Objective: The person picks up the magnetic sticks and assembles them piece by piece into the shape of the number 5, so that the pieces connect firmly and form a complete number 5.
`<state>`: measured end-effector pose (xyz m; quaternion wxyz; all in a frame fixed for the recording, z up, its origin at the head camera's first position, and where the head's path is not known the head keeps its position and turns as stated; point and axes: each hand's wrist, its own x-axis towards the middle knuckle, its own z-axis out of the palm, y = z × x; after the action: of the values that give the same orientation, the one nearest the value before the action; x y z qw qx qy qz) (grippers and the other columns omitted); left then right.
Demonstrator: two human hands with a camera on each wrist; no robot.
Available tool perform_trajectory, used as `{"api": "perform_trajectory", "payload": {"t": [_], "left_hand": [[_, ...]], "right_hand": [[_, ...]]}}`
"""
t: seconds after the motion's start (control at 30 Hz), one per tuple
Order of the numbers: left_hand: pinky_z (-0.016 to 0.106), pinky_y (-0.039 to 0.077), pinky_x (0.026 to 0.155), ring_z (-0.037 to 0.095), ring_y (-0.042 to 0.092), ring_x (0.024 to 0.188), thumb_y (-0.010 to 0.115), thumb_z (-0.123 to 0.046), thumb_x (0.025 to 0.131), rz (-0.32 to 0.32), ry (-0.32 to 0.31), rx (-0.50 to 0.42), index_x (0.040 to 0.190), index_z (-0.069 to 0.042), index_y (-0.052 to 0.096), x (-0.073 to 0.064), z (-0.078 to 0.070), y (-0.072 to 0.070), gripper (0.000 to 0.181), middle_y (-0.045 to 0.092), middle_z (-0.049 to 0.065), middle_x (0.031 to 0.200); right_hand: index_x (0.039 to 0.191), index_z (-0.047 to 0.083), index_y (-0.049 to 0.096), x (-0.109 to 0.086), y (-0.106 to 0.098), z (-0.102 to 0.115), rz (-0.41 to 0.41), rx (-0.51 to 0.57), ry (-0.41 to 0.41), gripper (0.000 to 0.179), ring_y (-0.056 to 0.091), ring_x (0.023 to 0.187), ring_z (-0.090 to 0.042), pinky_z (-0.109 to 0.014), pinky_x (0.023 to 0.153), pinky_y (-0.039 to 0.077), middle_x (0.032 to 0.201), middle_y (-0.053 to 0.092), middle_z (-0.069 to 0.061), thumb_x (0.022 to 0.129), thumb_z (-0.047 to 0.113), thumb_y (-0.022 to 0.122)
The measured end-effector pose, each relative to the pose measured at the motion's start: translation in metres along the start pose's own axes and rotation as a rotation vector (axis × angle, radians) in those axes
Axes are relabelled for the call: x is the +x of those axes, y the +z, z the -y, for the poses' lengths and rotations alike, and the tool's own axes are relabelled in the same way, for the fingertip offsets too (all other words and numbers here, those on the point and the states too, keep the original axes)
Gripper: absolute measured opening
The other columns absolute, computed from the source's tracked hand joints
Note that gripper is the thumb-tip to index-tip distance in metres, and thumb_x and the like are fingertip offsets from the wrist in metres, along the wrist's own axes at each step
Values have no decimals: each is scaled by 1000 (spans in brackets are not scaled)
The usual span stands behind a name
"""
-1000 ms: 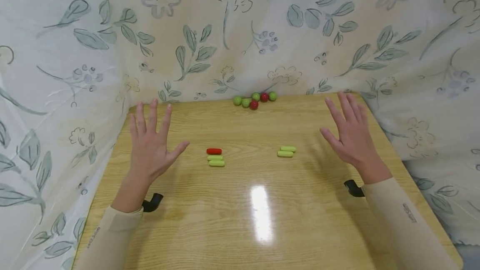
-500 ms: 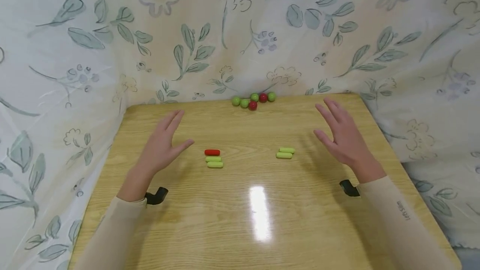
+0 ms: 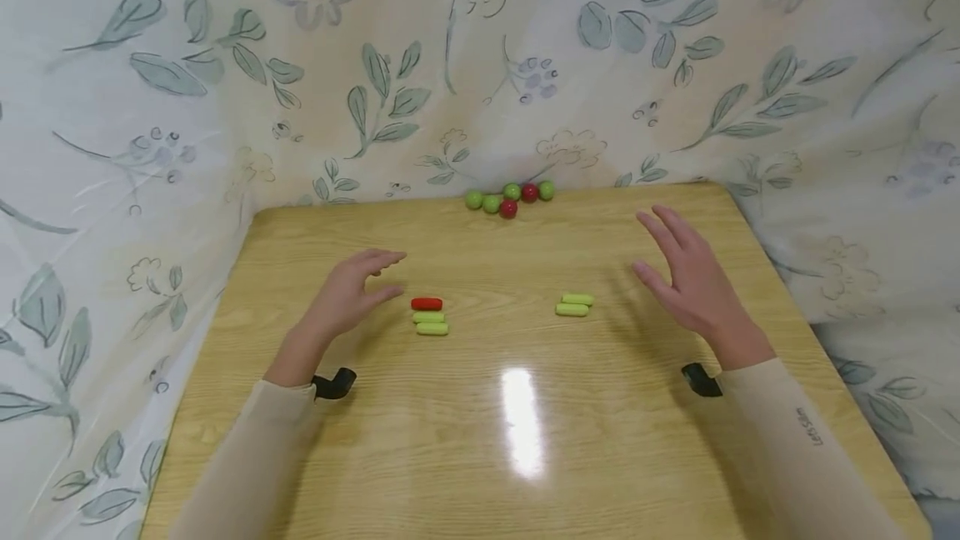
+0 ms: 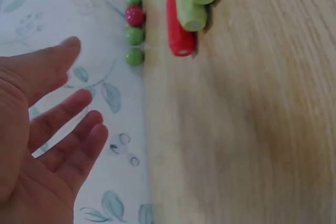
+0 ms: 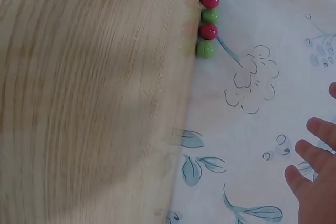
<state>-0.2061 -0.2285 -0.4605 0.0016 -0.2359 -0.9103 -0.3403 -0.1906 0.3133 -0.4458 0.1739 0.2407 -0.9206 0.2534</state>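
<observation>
My left hand [image 3: 347, 297] hovers over the table, just left of a short red stick [image 3: 427, 304]. Its fingers are loosely bent, the thumb stands apart, and nothing lies between them. Two light green sticks [image 3: 431, 329] lie in front of the red one, close together. In the left wrist view the red stick [image 4: 181, 35] shows a faceted side and a pale dot on its end. Farther right, another pair of light green sticks [image 3: 573, 310] lies side by side. My right hand [image 3: 692, 290] hovers to the right of that pair, fingers extended, holding nothing.
Several green balls [image 3: 474, 200] and two red balls [image 3: 508, 208] sit along the back edge of the wooden table [image 3: 420, 440]. A flowered cloth [image 3: 480, 123] hangs behind and at both sides. Black wrist mounts [image 3: 335, 383] show at both cuffs.
My left hand has moved right and turned, from widely spread fingers to loosely bent ones near the red stick. The right hand's fingers have come a little lower. The sticks and balls stay put.
</observation>
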Motion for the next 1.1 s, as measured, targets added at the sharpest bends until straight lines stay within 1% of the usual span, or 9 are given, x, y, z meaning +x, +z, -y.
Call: {"api": "perform_trajectory", "payload": {"t": [0.13,0.23,0.3,0.47,0.6,0.7,0.83,1.0,1.1], "left_hand": [[58,55,99,41,67,117,79,-10,101,68,-37,-48,146,-3,67,4,5,10,47,68,18,140],[54,56,99,38,67,116,78,-8,102,100,-57,-83,146,-2,67,6,10,18,46,70,17,136],[53,56,99,36,67,115,78,-7,101,108,-61,-107,144,-2,68,7,12,22,44,71,17,133],[52,57,96,33,68,110,78,-7,101,111,-58,-116,138,-2,73,8,15,29,37,73,15,128],[51,58,96,32,69,109,77,-7,102,130,-64,-112,136,-2,74,12,13,35,34,74,14,129],[51,57,98,32,69,110,76,-8,103,146,-73,-114,136,-2,74,14,11,36,33,73,14,130],[49,58,97,30,69,109,76,-6,102,156,-69,-98,134,-2,75,13,11,37,31,74,13,128],[48,58,96,28,70,108,75,-4,102,169,-57,-62,131,-3,76,12,11,36,29,74,11,125],[48,58,96,27,70,107,75,-3,102,180,-54,-53,129,-3,77,14,9,36,27,75,10,123]], "right_hand": [[168,12,40,2,3,1,-5,10,-13,68,27,157,-48,-70,123,22,170,35,-23,109,39,62],[168,11,40,4,6,2,-7,12,-20,68,26,157,-48,-70,123,22,169,35,-24,110,40,60],[167,11,40,5,8,3,-11,11,-23,68,26,157,-49,-70,123,22,169,36,-25,110,41,60],[166,11,42,8,10,5,-21,12,-30,67,28,156,-48,-70,123,22,167,38,-25,109,40,61],[164,9,45,4,9,4,-30,17,-25,65,31,155,-48,-69,122,24,166,39,-25,108,36,64],[163,10,46,0,9,4,-28,21,-12,64,31,154,-48,-70,122,24,166,40,-25,107,33,66],[164,11,45,-2,11,5,-14,31,3,65,30,154,-49,-72,121,24,166,38,-25,107,32,66],[165,11,44,3,12,6,-12,33,-6,65,30,154,-51,-75,117,26,167,37,-26,107,31,66],[165,11,44,4,12,7,-15,31,-5,65,30,154,-50,-76,116,27,166,38,-26,107,30,66]]}}
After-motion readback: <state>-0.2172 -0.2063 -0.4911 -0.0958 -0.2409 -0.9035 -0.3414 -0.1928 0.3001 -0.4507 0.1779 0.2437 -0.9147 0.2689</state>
